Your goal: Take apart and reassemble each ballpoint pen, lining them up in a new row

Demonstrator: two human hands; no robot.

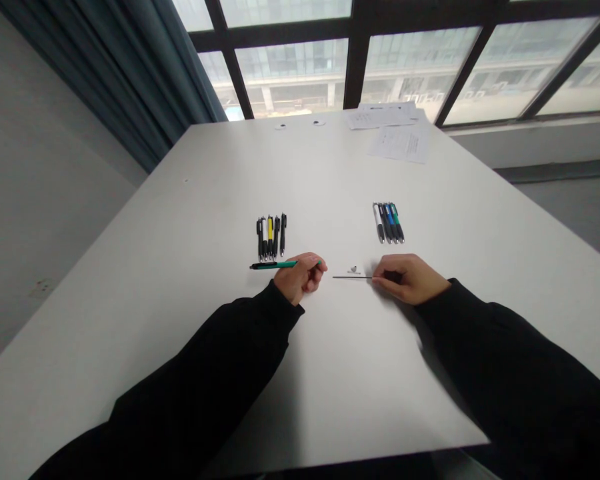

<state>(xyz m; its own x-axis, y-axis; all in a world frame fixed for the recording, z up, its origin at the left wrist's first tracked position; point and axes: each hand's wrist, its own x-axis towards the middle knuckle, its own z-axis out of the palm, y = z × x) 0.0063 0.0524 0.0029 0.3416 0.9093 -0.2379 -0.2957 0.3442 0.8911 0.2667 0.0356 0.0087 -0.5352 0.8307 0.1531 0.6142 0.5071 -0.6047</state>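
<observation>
My left hand (301, 279) is closed around a green pen (275, 265), its black clip end pointing left. Between the thumb and fingers of my right hand (409, 279) is a thin dark pen refill (351, 277), held level and pointing left toward the pen. A gap separates the refill's free end from my left hand. Just behind the refill lie small metallic pen parts (353, 269), too small to make out fully. Beyond my left hand several pens (270, 237), black, white and yellow, stand side by side in a row lying flat.
Another row of pens (389, 223), white, black, blue and green, lies beyond my right hand on the white table (220, 193). Papers (400, 141) rest at the far right edge, near the window. Two small white oval items (319, 123) sit at the back. A curtain (180, 80) hangs left.
</observation>
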